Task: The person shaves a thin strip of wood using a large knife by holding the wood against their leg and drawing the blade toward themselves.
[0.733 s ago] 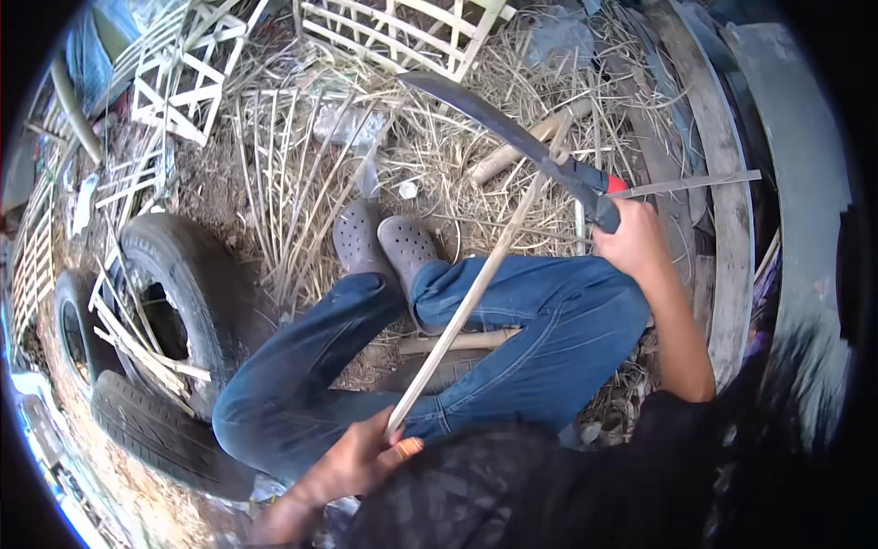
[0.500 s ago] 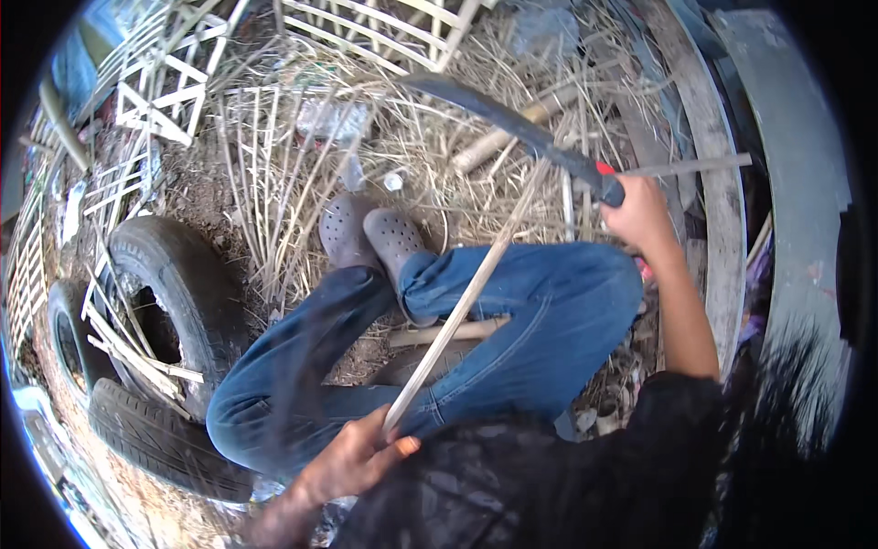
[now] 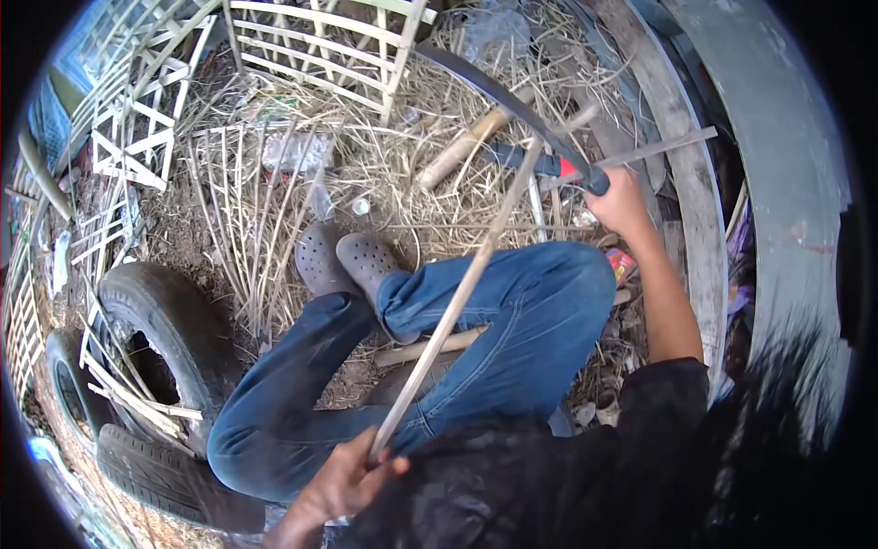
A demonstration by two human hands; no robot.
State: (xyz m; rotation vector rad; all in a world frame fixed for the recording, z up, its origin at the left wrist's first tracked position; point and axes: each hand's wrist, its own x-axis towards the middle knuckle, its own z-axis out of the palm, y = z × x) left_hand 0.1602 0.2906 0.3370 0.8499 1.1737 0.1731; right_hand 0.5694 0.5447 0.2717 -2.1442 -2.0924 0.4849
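Note:
My right hand [image 3: 620,203] is closed round the dark handle of a machete [image 3: 498,91], beside a red patch. Its long curved blade points away to the upper left over the straw. My left hand [image 3: 343,485] grips the near end of a long, pale bamboo strip [image 3: 448,316] close to my body. The strip slants across my legs, with its far end just below the machete blade near the handle. Whether strip and blade touch, I cannot tell. A thick bamboo piece [image 3: 471,146] lies on the straw beyond.
Old tyres [image 3: 169,320] stand at the left with split bamboo across one. Woven bamboo lattices [image 3: 320,46] lie at the far side, and thin sticks [image 3: 242,215] fan out by my shoes [image 3: 325,261]. Wooden planks [image 3: 690,174] and a grey panel [image 3: 777,165] border the right.
The view has shifted, moving most of the scene leftward. The machete blade has tilted, its tip now higher in the picture. Both hands keep their holds.

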